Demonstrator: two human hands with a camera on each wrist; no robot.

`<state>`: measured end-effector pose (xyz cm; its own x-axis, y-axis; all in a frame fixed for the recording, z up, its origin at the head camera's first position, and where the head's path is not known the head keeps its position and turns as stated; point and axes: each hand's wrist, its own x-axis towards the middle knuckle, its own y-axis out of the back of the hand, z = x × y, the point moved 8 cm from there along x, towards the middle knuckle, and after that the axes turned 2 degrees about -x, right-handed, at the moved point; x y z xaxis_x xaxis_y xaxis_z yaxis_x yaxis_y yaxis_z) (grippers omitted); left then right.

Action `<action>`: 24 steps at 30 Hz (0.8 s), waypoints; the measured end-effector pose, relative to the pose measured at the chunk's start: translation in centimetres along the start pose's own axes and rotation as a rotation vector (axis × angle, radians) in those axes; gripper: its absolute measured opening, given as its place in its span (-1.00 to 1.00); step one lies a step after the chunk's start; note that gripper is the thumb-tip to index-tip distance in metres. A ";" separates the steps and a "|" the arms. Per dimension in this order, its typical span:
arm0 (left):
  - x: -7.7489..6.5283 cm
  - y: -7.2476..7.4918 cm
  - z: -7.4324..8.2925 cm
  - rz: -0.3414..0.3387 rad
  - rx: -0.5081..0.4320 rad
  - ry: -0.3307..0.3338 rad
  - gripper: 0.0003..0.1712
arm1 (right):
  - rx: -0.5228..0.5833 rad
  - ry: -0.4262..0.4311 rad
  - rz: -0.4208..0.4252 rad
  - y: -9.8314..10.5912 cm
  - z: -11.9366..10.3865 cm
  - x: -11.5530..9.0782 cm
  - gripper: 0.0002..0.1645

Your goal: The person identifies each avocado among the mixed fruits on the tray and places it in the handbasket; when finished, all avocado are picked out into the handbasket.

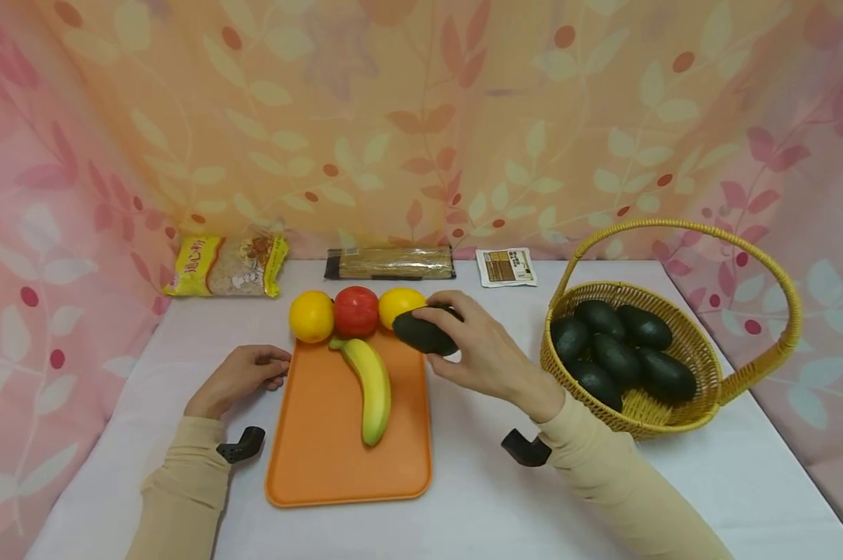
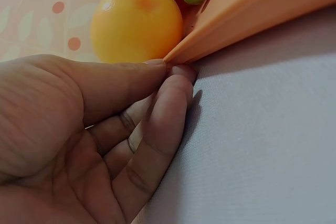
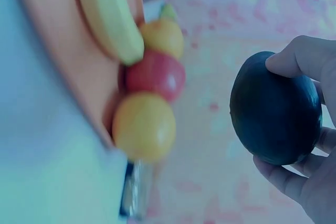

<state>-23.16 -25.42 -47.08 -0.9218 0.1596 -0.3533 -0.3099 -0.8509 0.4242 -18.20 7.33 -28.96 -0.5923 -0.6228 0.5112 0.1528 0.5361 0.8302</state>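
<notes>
My right hand (image 1: 487, 354) holds a dark avocado (image 1: 421, 333) over the far right corner of an orange tray (image 1: 316, 443). In the right wrist view, thumb and fingers curl around the avocado (image 3: 275, 111). The left hand (image 1: 243, 373) lies at the tray's left side. Its thumb and fingertips pinch the tray's edge in the left wrist view. On the tray a banana (image 1: 372, 393) points toward the near side. Along the tray's far end sit a yellow-orange round fruit (image 1: 312, 316), a red round fruit (image 1: 355, 311) and another yellow fruit (image 1: 399, 303), partly hidden by the avocado.
At the right stands a yellow wicker basket (image 1: 704, 365) with a tall handle, holding several avocados (image 1: 613, 358). A yellow food packet (image 1: 229, 264), a dark-edged clear pack (image 1: 393, 263) and a small white packet (image 1: 507, 267) lie along the back, before a floral curtain.
</notes>
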 end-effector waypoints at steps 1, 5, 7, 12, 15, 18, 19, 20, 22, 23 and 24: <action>0.0 0.0 0.0 0.000 0.000 -0.005 -0.61 | -0.010 -0.019 0.015 0.7 0.6 -0.4 -0.38; -0.1 0.2 0.0 0.001 -0.010 -0.009 -0.60 | -0.052 -0.100 0.062 3.3 2.9 -2.2 -0.33; 0.0 0.1 -0.1 -0.003 -0.005 -0.006 -0.59 | -0.080 -0.148 0.079 4.7 4.1 -3.5 -0.31; 0.2 -0.1 0.3 -0.012 0.006 -0.013 -0.60 | -0.159 -0.302 0.082 8.7 7.5 -8.0 -0.27; 0.3 0.0 0.4 -0.012 0.008 -0.023 -0.60 | -0.209 -0.394 0.060 10.8 9.4 -10.8 -0.28; 0.3 0.1 0.3 -0.010 0.003 -0.026 -0.60 | -0.251 -0.451 0.030 12.4 11.0 -13.3 -0.29; 0.2 0.1 0.3 -0.010 0.000 -0.027 -0.59 | -0.265 -0.462 0.017 12.7 11.4 -14.0 -0.29; 0.2 0.1 0.3 -0.013 -0.003 -0.031 -0.59 | -0.279 -0.471 0.002 13.0 11.7 -14.7 -0.30; 0.1 0.0 0.2 -0.017 -0.010 -0.034 -0.58 | -0.311 -0.486 -0.036 13.3 12.3 -15.9 -0.30; 0.1 0.0 0.1 -0.015 -0.012 -0.033 -0.58 | -0.335 -0.490 -0.060 13.4 12.4 -16.4 -0.30; 0.0 0.0 0.1 -0.014 -0.013 -0.033 -0.58 | -0.358 -0.498 -0.085 13.5 12.6 -16.9 -0.30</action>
<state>-23.23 -25.38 -46.99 -0.9247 0.1875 -0.3314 -0.3199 -0.8547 0.4088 -16.10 32.28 -29.22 -0.8990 -0.2679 0.3464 0.2936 0.2183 0.9307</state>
